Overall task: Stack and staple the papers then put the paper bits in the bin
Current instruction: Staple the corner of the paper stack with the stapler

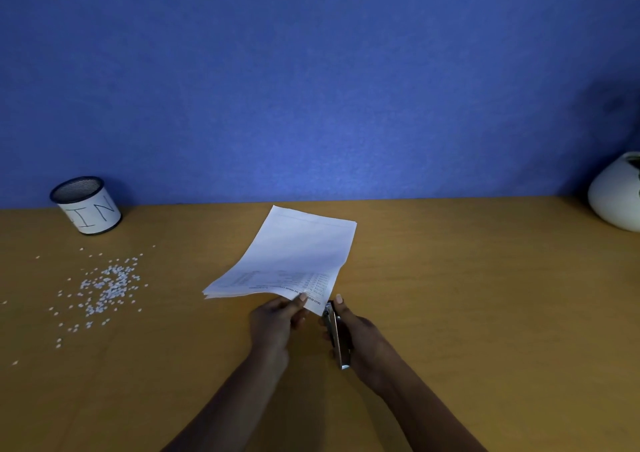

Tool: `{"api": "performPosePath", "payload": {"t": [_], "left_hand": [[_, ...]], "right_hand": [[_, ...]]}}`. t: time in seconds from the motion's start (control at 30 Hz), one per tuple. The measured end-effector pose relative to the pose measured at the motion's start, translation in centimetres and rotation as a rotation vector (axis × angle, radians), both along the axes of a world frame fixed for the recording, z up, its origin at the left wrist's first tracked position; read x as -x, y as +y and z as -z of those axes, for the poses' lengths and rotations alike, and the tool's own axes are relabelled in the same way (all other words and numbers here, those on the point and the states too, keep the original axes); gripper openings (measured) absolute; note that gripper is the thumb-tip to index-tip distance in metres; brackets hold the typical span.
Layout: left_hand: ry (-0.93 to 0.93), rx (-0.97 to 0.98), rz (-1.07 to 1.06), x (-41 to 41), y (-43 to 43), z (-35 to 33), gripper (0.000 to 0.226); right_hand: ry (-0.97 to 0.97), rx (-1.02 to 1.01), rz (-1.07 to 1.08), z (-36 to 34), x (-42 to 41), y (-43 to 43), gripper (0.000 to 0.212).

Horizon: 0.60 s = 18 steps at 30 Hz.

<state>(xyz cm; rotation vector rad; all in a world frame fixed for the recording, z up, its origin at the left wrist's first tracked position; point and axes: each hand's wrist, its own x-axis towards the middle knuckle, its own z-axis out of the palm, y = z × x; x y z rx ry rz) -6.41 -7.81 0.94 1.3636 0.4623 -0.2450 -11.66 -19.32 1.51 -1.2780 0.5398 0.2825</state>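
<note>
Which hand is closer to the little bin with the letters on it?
Left. The left hand pinches the near edge of the papers, with the bin far off to its left by the wall. The right hand, gripping the stapler, sits even farther right.

The stapler (335, 333) in my right hand (358, 335) is bare metal, smooth and shiny where it catches the light. The papers (294, 254) pinched in my left hand (277, 320) are thin white printed sheets, matt. The desk (450, 313) looks like tan wood, smooth with a low sheen. The paper bits (107, 285) are tiny matt white flecks. The bin (86, 205) is fine dark wire mesh wrapped in a white paper label. The wall (311, 70) looks like matt blue cloth, finely textured. The pot (613, 198) is white, smooth, ceramic-looking.
</note>
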Motion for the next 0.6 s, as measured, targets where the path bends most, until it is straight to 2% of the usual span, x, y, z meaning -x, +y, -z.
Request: {"api": "performPosePath", "payload": {"t": [0.27, 0.6], "left_hand": [[0.006, 0.018, 0.015, 0.0, 0.1, 0.5, 0.018], [-0.026, -0.011, 0.046, 0.0, 0.0, 0.6, 0.018]], "right_hand": [[0.014, -0.103, -0.008, -0.8, -0.5, 0.6, 0.037], [0.0, -0.085, -0.011, -1.1, -0.5, 0.8, 0.027]]}}
